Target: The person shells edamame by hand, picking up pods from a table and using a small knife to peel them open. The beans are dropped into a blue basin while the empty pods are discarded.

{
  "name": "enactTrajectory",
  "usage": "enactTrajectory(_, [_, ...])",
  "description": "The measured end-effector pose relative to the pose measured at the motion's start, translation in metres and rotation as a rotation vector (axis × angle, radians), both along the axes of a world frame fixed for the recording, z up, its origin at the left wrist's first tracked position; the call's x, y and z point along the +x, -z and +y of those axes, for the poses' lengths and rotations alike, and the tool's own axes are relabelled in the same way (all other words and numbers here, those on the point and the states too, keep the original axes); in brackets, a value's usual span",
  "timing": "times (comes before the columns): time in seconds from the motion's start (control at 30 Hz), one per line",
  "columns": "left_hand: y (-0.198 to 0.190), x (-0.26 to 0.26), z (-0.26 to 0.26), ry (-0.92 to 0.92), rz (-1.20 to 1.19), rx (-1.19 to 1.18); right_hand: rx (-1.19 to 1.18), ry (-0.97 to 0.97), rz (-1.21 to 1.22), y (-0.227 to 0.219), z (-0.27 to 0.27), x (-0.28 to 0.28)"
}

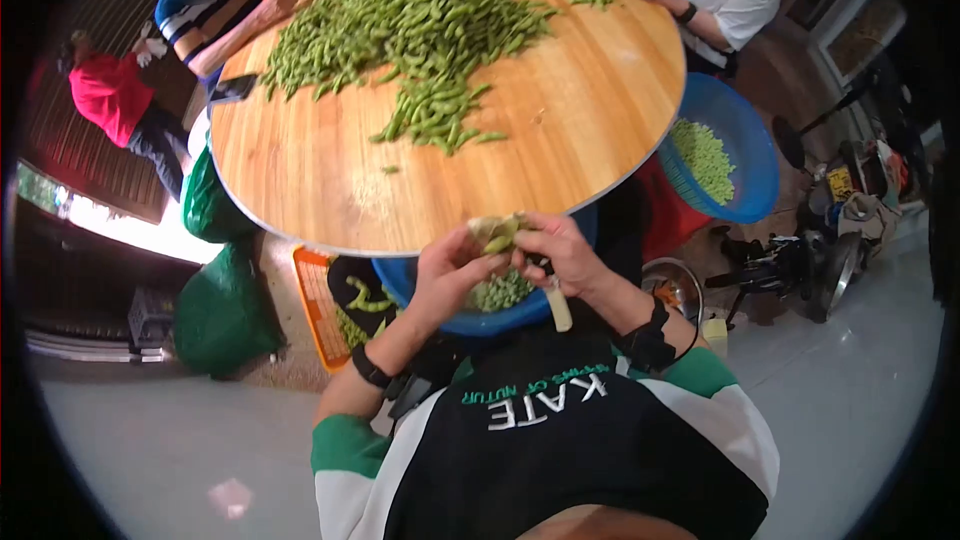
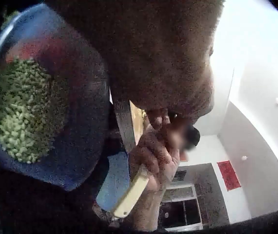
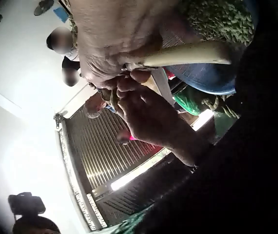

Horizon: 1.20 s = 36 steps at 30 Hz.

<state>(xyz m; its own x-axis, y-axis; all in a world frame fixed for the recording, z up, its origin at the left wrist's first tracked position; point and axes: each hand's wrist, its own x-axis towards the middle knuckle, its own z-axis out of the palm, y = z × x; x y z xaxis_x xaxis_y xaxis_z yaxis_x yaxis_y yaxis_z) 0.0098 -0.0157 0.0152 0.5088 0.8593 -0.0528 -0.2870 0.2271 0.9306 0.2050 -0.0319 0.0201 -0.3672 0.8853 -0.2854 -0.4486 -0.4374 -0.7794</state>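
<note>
Both hands meet over a blue basin (image 1: 540, 316) of shelled beans (image 1: 500, 292), just off the round table's near edge. The left hand (image 1: 452, 272) pinches green pods (image 1: 497, 241) between thumb and fingers. My right hand (image 1: 566, 258) touches the same pods with thumb and forefinger, its other fingers curled round a tool with a pale handle (image 1: 559, 308) that points down. In the left wrist view the handle (image 2: 131, 193) sticks out below the right hand (image 2: 153, 158). The right wrist view shows the handle (image 3: 187, 54) and the left hand (image 3: 146, 114); the tool's working end is hidden.
A large heap of pods (image 1: 420, 20) covers the far part of the round wooden table (image 1: 320, 170). People sit at its far side. Another blue basket (image 1: 750, 165) with beans stands right, an orange basket (image 1: 318, 310) and green bags (image 1: 228, 315) left.
</note>
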Motion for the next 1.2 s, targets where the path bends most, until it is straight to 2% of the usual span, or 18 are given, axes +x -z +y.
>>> enactTrajectory(0.07, [-0.004,-0.002,0.002,0.011,0.055,0.013,-0.066,-0.039,0.06,-0.003,0.001,0.003])
enactTrajectory(0.13, [-0.017,0.001,0.001,0.007,-0.008,0.014,-0.072,-0.066,0.093,-0.007,0.0,0.003])
enactTrajectory(0.2, [-0.016,0.003,-0.001,-0.035,0.06,0.123,-0.025,-0.055,0.033,-0.009,-0.002,0.002])
enactTrajectory(0.27, [-0.02,0.001,0.001,-0.03,0.018,0.17,0.114,-0.137,-0.111,-0.014,-0.005,0.001])
enactTrajectory(0.33, [-0.019,-0.001,-0.003,-0.036,-0.015,0.194,0.136,-0.136,-0.143,-0.012,-0.008,-0.002])
enactTrajectory(0.4, [-0.016,-0.005,-0.009,-0.201,0.024,0.195,0.366,-0.147,-0.514,-0.004,-0.014,-0.004])
enactTrajectory(0.43, [-0.02,-0.007,0.01,-0.187,0.098,0.09,0.595,-0.104,-0.702,-0.017,-0.009,0.001])
enactTrajectory(0.47, [-0.019,-0.009,0.011,-0.177,0.08,0.049,0.591,-0.05,-0.668,-0.018,-0.009,-0.001])
enactTrajectory(0.5, [-0.018,-0.012,0.011,-0.167,0.097,0.011,0.61,0.074,-0.551,0.004,-0.007,-0.004])
enactTrajectory(0.53, [-0.015,-0.013,0.01,-0.154,0.111,-0.026,0.531,-0.008,-0.586,-0.004,-0.006,0.001])
enactTrajectory(0.6, [-0.01,-0.01,0.006,-0.181,0.04,-0.122,0.309,-0.103,-0.418,-0.017,-0.006,0.003])
enactTrajectory(0.63, [-0.008,-0.008,0.007,-0.19,-0.049,-0.186,0.306,-0.109,-0.417,-0.016,-0.005,0.001])
enactTrajectory(0.7, [-0.003,-0.01,0.007,-0.14,-0.051,-0.204,0.252,-0.15,-0.266,-0.015,-0.007,-0.002])
enactTrajectory(0.73, [-0.001,-0.01,0.006,-0.087,-0.049,-0.217,0.246,-0.149,-0.267,-0.013,-0.008,-0.002])
enactTrajectory(0.83, [0.004,-0.01,0.008,-0.087,-0.065,-0.262,0.147,-0.249,-0.089,-0.011,-0.008,-0.004])
enactTrajectory(0.97, [0.001,-0.006,0.006,-0.138,-0.092,-0.308,0.142,-0.246,-0.056,-0.009,-0.008,-0.005])
enactTrajectory(1.2, [0.01,-0.01,0.005,-0.123,-0.019,-0.142,0.117,-0.227,-0.038,-0.01,-0.011,-0.006])
